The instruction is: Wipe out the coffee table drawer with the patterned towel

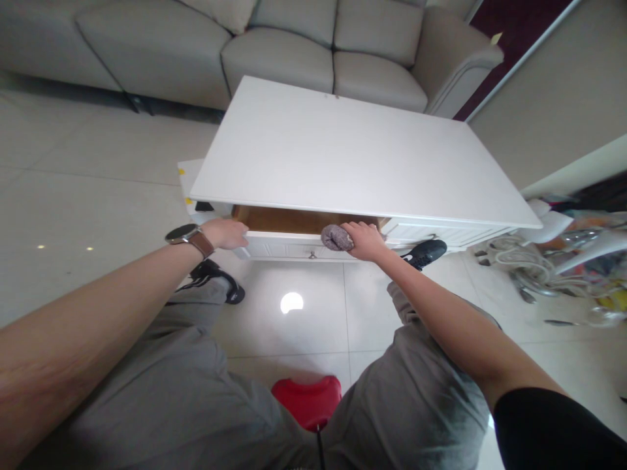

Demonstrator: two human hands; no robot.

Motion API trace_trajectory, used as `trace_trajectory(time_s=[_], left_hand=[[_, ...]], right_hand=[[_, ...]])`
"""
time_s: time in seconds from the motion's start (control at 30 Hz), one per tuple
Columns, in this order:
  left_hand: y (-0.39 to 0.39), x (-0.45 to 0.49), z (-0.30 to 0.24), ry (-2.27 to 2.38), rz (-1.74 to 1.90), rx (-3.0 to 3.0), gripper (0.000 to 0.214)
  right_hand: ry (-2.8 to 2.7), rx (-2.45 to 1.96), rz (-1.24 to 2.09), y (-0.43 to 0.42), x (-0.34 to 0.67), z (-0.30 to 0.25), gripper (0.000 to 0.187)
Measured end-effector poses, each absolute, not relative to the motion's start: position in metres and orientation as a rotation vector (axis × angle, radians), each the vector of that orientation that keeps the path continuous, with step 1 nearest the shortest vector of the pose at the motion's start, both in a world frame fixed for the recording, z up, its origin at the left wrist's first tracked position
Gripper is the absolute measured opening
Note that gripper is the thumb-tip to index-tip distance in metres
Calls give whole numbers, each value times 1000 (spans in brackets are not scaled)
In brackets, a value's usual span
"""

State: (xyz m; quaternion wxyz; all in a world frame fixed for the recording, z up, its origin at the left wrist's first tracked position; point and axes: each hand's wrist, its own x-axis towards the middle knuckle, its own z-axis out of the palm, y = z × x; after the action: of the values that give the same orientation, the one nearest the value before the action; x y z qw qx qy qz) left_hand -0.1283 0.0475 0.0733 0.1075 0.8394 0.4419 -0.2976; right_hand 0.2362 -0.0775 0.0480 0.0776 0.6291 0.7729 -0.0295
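A white coffee table [353, 150] stands before me with its left drawer [279, 247] partly pulled out, showing a brown wooden inside. My left hand [226, 234], with a watch on the wrist, is closed around the left end of the drawer front. A rolled grey cloth [336, 238], perhaps a sock, is gripped in my right hand [363, 240] at the right end of the same drawer front. The fingertips of that hand reach over the drawer's top edge. A small metal knob [312, 254] sits mid-front.
Behind the table is a grey sofa [279, 59]. Cables and bagged clutter [553, 254] lie on the floor at right. A red seat [311, 399] shows between my legs. A white box with yellow marks [185, 186] stands left of the table. My shoes flank the drawer.
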Motion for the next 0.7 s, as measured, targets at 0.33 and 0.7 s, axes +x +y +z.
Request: trace_trajectory(time_s=[0.33,0.7], left_hand=[[48,-129,72,1293,-879,2471,52],[50,-132,68,1278,-868,2518,52]], right_hand=[[2306,1879,-101,-77,236,48,62],[2310,1884,-85,-77,236,47,59]])
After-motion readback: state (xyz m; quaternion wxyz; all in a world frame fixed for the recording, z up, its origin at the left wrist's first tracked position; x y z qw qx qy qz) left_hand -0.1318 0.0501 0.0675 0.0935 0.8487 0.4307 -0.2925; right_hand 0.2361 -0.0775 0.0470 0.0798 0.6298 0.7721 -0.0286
